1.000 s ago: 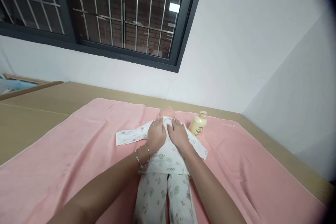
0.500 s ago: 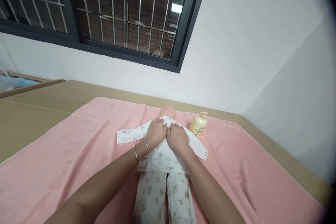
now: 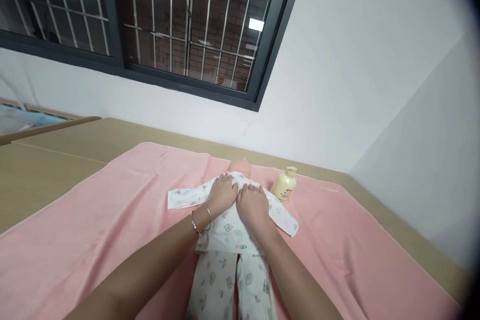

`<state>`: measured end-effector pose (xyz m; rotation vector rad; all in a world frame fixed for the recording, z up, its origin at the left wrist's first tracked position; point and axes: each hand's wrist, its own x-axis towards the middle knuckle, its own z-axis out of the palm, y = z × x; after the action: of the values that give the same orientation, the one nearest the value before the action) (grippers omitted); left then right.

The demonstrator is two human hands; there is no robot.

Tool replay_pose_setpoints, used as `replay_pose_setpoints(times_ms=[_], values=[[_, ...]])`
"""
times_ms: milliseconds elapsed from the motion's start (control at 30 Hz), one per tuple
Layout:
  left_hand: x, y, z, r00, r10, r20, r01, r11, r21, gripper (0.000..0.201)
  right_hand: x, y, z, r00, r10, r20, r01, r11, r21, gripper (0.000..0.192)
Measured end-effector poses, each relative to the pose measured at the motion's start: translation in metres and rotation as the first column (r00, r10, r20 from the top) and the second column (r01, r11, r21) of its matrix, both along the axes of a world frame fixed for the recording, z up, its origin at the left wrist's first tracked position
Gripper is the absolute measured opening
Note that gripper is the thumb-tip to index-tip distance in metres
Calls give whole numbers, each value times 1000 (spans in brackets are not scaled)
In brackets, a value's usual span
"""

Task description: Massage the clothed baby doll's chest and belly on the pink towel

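Bottle right of doll (on towel).

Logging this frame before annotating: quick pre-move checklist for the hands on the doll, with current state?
1. Left hand flat on the doll's chest: ok.
2. Right hand flat on the chest beside it, thumbs close together: ok.
3. Doll lies on its back on the pink towel, head toward the wall: ok.
4. Printed top's sleeves spread out to both sides, left sleeve flat: ok.
5. Lotion bottle upright, apart from the right sleeve: ok.
6. Whether the top's front is fastened under the hands: cannot tell.
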<state>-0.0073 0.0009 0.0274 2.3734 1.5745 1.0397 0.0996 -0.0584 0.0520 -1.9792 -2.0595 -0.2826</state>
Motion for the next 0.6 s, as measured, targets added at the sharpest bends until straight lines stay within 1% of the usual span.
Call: replay_pose_setpoints(times_ms=[67,100,167,233,333,400,467,533,600], values=[[-1,3,-4,999,13,-39,-13,1000,-6,31,-1,-2,3,1000,8,-3,-8,1000,-13,36],[-1,4,-6,998,25,-61,-25,1000,-8,32,1,-1,4,1000,13,-23,-14,1000,-25,36],[0,4,-9,998,40,-57,-40,999,-6,32,8,5,4,994,46,-101,-51,998,-41,38],[2,3,-10,998,48,-46,-48,999,-2,31,16,15,-1,976,96,-196,-104,994,-31,40],[4,1,-11,997,71,-34,-71,997,0,32,27,30,-14,948,96,-305,-101,995,0,44],[5,0,-10,996,85,-27,-86,996,-7,33,30,36,-22,936,81,-343,-80,997,18,47],[5,-2,-7,995,92,-36,-92,996,-4,34,30,37,-27,928,98,-360,-89,995,42,47],[5,-7,-3,993,81,-80,-80,997,20,34,30,37,-28,925,116,-362,-101,993,61,46],[7,-13,3,985,75,-158,-72,997,27,33,31,36,-26,926,123,-356,-107,992,65,45]])
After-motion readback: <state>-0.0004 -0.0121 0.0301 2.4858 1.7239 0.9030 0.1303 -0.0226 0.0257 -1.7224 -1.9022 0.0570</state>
